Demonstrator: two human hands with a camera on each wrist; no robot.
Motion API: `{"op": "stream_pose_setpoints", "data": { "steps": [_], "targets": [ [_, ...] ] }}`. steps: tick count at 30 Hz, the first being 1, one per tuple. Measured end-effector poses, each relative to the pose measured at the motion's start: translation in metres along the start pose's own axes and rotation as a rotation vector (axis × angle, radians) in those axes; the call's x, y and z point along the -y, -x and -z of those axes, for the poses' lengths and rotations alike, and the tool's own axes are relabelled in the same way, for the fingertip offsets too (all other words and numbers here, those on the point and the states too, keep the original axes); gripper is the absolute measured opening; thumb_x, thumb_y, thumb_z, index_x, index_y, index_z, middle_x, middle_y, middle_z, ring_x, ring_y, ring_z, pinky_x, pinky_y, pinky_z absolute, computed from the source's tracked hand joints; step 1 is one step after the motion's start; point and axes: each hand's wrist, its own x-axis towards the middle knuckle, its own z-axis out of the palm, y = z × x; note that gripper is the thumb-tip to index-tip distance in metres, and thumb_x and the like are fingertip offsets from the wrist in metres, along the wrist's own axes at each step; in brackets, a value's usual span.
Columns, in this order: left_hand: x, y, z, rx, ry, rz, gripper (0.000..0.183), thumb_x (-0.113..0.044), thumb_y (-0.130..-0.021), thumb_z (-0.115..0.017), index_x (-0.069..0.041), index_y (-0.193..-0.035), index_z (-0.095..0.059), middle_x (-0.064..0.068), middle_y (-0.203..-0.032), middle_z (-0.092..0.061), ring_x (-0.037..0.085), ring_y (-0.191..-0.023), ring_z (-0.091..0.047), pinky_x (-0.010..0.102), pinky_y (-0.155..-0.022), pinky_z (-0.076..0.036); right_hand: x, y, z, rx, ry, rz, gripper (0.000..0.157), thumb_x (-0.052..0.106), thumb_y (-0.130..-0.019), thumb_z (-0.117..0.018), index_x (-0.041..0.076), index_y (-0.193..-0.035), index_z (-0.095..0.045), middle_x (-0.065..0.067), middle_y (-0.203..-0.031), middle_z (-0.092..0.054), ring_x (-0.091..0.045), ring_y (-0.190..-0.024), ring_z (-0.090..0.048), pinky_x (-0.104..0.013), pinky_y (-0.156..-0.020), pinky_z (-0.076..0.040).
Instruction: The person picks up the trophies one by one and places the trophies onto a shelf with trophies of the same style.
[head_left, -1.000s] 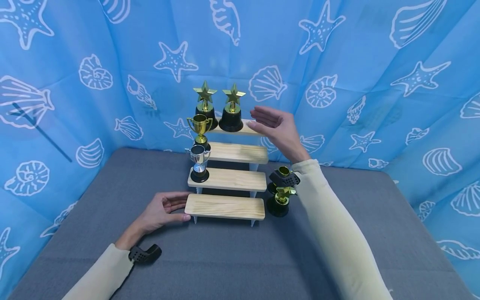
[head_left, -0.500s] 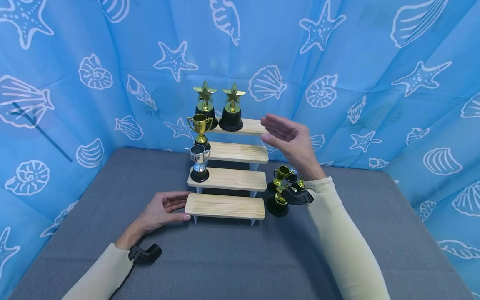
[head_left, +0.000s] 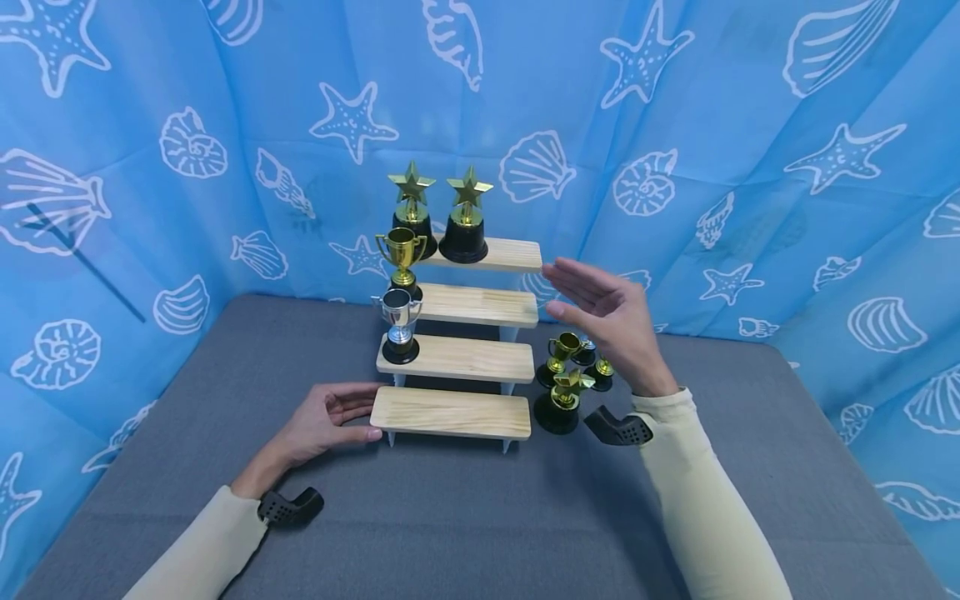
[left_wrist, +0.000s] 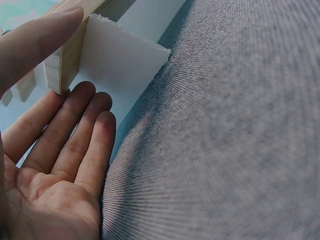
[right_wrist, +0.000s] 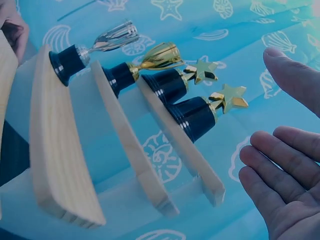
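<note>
A tiered wooden stand (head_left: pixel 450 415) has pale steps on white supports. Two gold star trophies (head_left: pixel 466 225) with black bases stand on its top step. Below them are a gold cup trophy (head_left: pixel 401 257) and, one step lower, a silver cup trophy (head_left: pixel 400 325), both at the left end. My left hand (head_left: pixel 318 425) is at the left end of the lowest step, thumb near the front corner and fingertips at the edge; in the left wrist view its fingers (left_wrist: pixel 95 145) are extended. My right hand (head_left: pixel 607 317) hovers right of the stand, fingers extended, holding nothing.
Right of the stand, a group of trophies is on the grey cloth (head_left: pixel 450 517): a gold star trophy (head_left: pixel 558 402) in front, a gold cup trophy (head_left: pixel 561 354) and others partly behind my right hand. A blue seashell curtain (head_left: pixel 480 108) hangs behind.
My right hand has moved right and down, away from the top step, uncovering more of the trophies beside the stand. The left hand and the trophies on the stand stay put.
</note>
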Motion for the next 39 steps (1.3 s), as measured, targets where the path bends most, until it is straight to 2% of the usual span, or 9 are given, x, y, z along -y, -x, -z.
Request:
{"op": "stream_pose_setpoints", "data": {
  "steps": [5, 12, 26, 35, 39],
  "targets": [
    [-0.001, 0.000, 0.000, -0.001, -0.004, 0.002, 0.067, 0.003, -0.082, -0.081, 0.014, -0.139, -0.049, 0.033, -0.139, -0.054, 0.013, -0.117, -0.064, 0.032, -0.105, -0.052, -0.004, 0.011, 0.005, 0.002, 0.023, -0.001, 0.057, -0.001, -0.089, -0.076, -0.003, -0.142, -0.054, -0.020, -0.140, -0.059, -0.025, -0.132, -0.056, -0.032, -0.109, -0.049],
    [-0.001, -0.001, 0.000, 0.002, -0.005, 0.002, 0.068, 0.003, -0.081, -0.082, 0.014, -0.139, -0.049, 0.032, -0.139, -0.054, 0.013, -0.118, -0.064, 0.033, -0.105, -0.052, -0.014, 0.029, 0.014, -0.013, 0.052, -0.049, 0.056, -0.002, -0.089, -0.075, 0.000, -0.142, -0.056, -0.020, -0.140, -0.060, -0.021, -0.130, -0.057, -0.030, -0.108, -0.049],
    [-0.001, -0.001, 0.000, 0.009, 0.005, 0.004, 0.068, 0.003, -0.081, -0.082, 0.014, -0.140, -0.049, 0.033, -0.140, -0.053, 0.014, -0.118, -0.063, 0.031, -0.104, -0.052, -0.037, 0.061, 0.030, -0.010, 0.106, -0.129, 0.053, -0.001, -0.090, -0.076, -0.005, -0.139, -0.057, -0.020, -0.136, -0.063, -0.012, -0.125, -0.061, -0.024, -0.101, -0.053],
    [-0.001, -0.001, 0.001, 0.001, -0.005, 0.015, 0.069, 0.002, -0.081, -0.082, 0.014, -0.140, -0.048, 0.032, -0.141, -0.052, 0.013, -0.119, -0.063, 0.031, -0.105, -0.051, -0.050, 0.073, 0.034, 0.033, 0.108, -0.202, 0.055, 0.002, -0.089, -0.077, -0.008, -0.138, -0.056, -0.023, -0.133, -0.064, -0.011, -0.121, -0.062, -0.028, -0.098, -0.055],
    [-0.001, -0.001, 0.000, 0.000, -0.007, 0.016, 0.069, 0.002, -0.081, -0.082, 0.014, -0.140, -0.049, 0.032, -0.140, -0.053, 0.013, -0.119, -0.063, 0.031, -0.105, -0.052, -0.056, 0.075, 0.034, 0.072, 0.092, -0.244, 0.054, 0.004, -0.090, -0.077, -0.006, -0.138, -0.057, -0.024, -0.133, -0.063, -0.017, -0.121, -0.064, -0.025, -0.096, -0.056]
  ]
}}
